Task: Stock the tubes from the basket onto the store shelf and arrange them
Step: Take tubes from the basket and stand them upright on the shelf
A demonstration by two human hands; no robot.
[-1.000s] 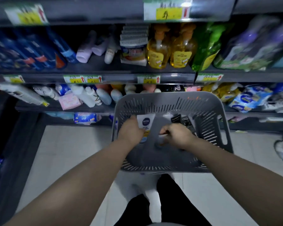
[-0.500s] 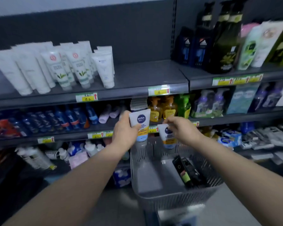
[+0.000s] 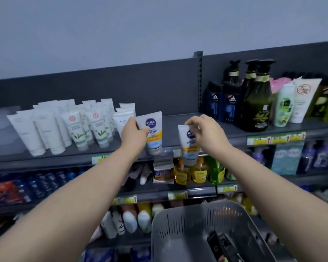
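The left hand (image 3: 134, 133) grips one tube (image 3: 152, 133) round its side, cap down and slightly tilted. The right hand (image 3: 206, 133) pinches the second tube (image 3: 188, 144) by its flat top end, so it hangs freely. Both tubes are in the air in front of the top shelf (image 3: 178, 120), whose bare stretch lies at 12 o'clock from them.

The weaker hold looks to be the right one. A pinch on the top end lets the tube swing, and its cap appears to hang below the shelf's front edge. Pushed straight forward, the cap would likely catch the edge and twist the tube out of the fingers. It needs lifting first.

At 9 o'clock from the left hand stand the white tubes (image 3: 51, 129), the nearest just beside the knuckles. A drift that way could tip one and send the row over.

The tubes must stand on small caps with the wide end up, so one set down tilted would probably topple. With both hands full, neither is free to steady it.

The bottles (image 3: 257, 103) at 3 o'clock are well apart and little threatened. The basket (image 3: 178, 224) sits at 6 o'clock; a dropped tube might miss it and strike the lower shelves.
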